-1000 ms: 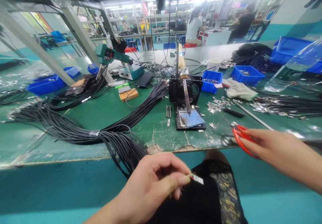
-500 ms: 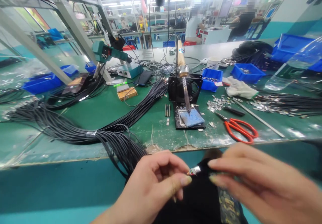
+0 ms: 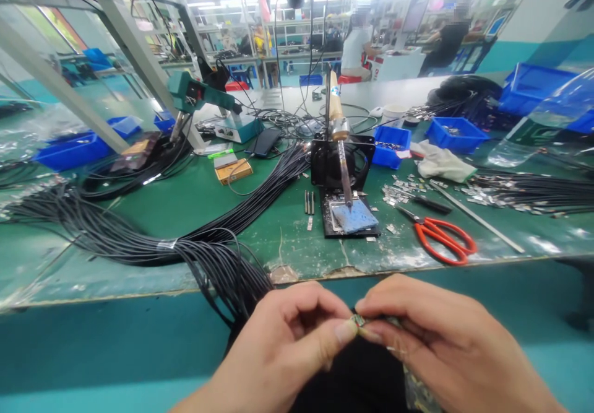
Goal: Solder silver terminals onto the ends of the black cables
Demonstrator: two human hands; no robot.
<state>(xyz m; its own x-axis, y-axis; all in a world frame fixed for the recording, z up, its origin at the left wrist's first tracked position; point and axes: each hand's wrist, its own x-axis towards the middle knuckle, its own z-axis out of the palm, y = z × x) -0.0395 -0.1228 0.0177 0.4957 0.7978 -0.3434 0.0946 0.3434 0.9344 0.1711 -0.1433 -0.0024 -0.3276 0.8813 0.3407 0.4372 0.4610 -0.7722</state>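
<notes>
Below the bench edge, my left hand is closed, its thumb and forefinger pinching a small metal connector with fine coloured wires. My right hand pinches the other side of this same piece, so the fingertips of both hands almost meet. Most of the piece is hidden behind the fingers. A thick bundle of black cables hangs over the bench edge left of my hands. On the bench ahead, a soldering iron rests in its stand, tip down by a blue sponge.
Red-handled scissors lie near the front edge at right, beside a black-handled tool and scattered small metal connectors. Behind stand a small black fan, blue bins and a white cloth. Co-workers sit farther back.
My right hand has moved left and closed its fingertips on the connector beside my left fingers. The connector's silver part is now mostly covered. My left hand has hardly moved.
</notes>
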